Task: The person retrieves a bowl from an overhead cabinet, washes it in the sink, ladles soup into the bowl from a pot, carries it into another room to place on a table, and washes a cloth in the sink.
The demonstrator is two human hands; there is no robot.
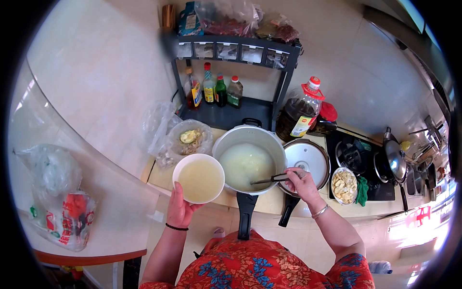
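My left hand (181,207) grips a white bowl (198,178) of pale, cloudy soup, with the thumb along its side. Close by on the right is a metal pressure cooker pot (220,139), lidless and holding similar cloudy liquid. In my right hand (301,184) is a ladle (276,177) with a black handle; its shaft slants into the pot, and its head is hidden under the liquid. The pot's black handle (246,214) points toward my body. Beneath my right hand lies the round pot lid (308,156), with its own black handle.
A clear plastic bag (185,139) with food scraps lies left of the pot. Behind stands a dark rack (231,113) with sauce bottles. To the right are a large oil bottle (301,111), a bowl of pale slices (344,185), a green cloth (362,189) and a black cooktop (382,190).
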